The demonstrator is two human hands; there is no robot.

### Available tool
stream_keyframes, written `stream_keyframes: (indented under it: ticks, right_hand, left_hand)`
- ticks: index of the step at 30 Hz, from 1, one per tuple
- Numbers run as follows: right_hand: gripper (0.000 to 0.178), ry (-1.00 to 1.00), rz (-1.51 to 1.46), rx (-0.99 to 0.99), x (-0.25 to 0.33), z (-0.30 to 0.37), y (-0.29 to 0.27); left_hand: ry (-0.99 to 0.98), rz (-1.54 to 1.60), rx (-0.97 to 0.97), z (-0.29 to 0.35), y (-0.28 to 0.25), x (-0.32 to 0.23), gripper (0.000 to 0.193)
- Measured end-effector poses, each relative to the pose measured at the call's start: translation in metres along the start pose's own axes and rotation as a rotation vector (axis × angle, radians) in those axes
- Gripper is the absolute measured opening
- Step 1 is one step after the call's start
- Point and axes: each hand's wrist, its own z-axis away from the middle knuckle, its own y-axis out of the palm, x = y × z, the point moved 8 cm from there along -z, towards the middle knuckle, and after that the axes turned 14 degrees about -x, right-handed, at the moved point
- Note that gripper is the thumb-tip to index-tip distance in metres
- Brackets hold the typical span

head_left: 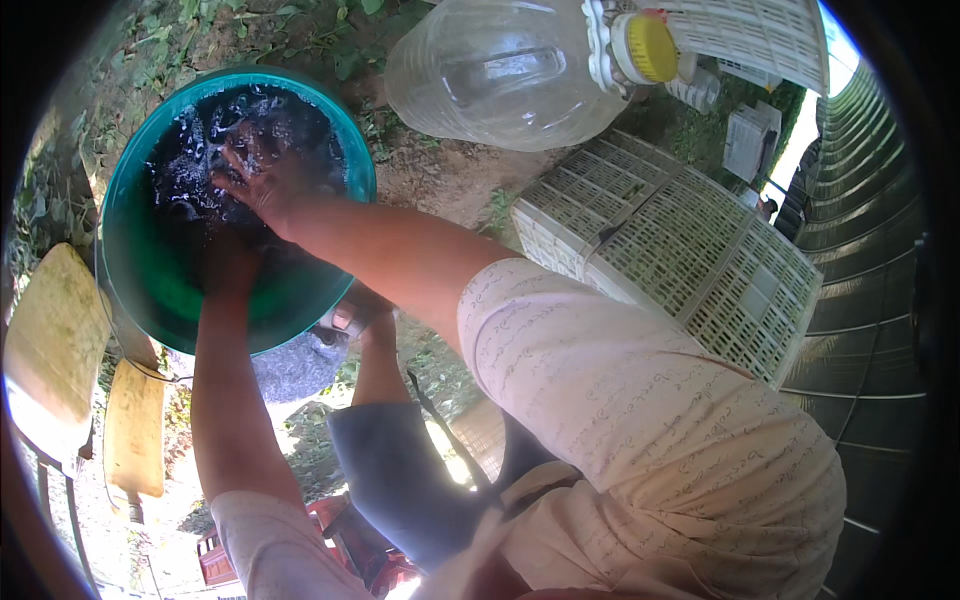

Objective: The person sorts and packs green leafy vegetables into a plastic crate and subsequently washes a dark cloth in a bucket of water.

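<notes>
A green round tub [362,170] stands on the ground at the upper left, with dark, splashing water [190,150] in it. My right hand [258,182] is over the water's surface inside the tub, its fingers spread and bent, with nothing visible in them. Its outline is slightly blurred. Deeper down, my left hand [230,252] reaches into the tub near its close side; dark water and shadow hide the fingers. Whether something dark lies under the water I cannot make out.
Right of the tub lies a large clear plastic jug [490,75] with a yellow cap [652,47]. White slatted crates [680,240] stand beyond my right arm. A yellowish chair [60,350] is at the left. Ribbed dark sheeting [865,270] runs along the right.
</notes>
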Motion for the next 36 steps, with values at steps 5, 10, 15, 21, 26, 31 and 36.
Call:
stream_keyframes:
  ticks: [5, 10, 15, 21, 26, 31, 36]
  right_hand:
    - [0.055, 0.052, -0.078, 0.217, 0.007, 0.009, -0.057]
    - [0.024, 0.014, -0.135, -0.459, -0.059, 0.089, -0.238]
    - [0.054, 0.226, 0.261, -0.738, -0.2, 0.142, -0.398]
    - [0.051, 0.177, 0.045, -0.602, -0.205, 0.216, -0.379]
    - [0.05, 0.214, -0.22, -0.646, -0.141, 0.33, -0.346]
    - [0.054, 0.332, -0.298, -0.495, -0.146, 0.387, -0.29]
    - [0.06, 0.194, -0.257, -0.602, -0.167, 0.33, -0.332]
  left_hand:
    - [-0.073, 0.161, 0.013, -0.01, -0.015, -0.004, 0.073]
    - [-0.081, 0.112, 0.07, -0.004, -0.015, 0.002, 0.07]
    - [-0.173, 0.074, 0.07, 0.023, -0.04, 0.015, 0.066]
    - [-0.27, 0.227, -0.392, 0.077, -0.138, -0.035, 0.062]
    - [-0.076, 0.845, -0.665, 0.151, -0.264, -0.205, 0.045]
    - [-0.182, 1.304, -0.354, 0.184, -0.233, -0.335, 0.057]
    - [-0.147, 1.353, -0.477, 0.181, -0.238, -0.376, 0.071]
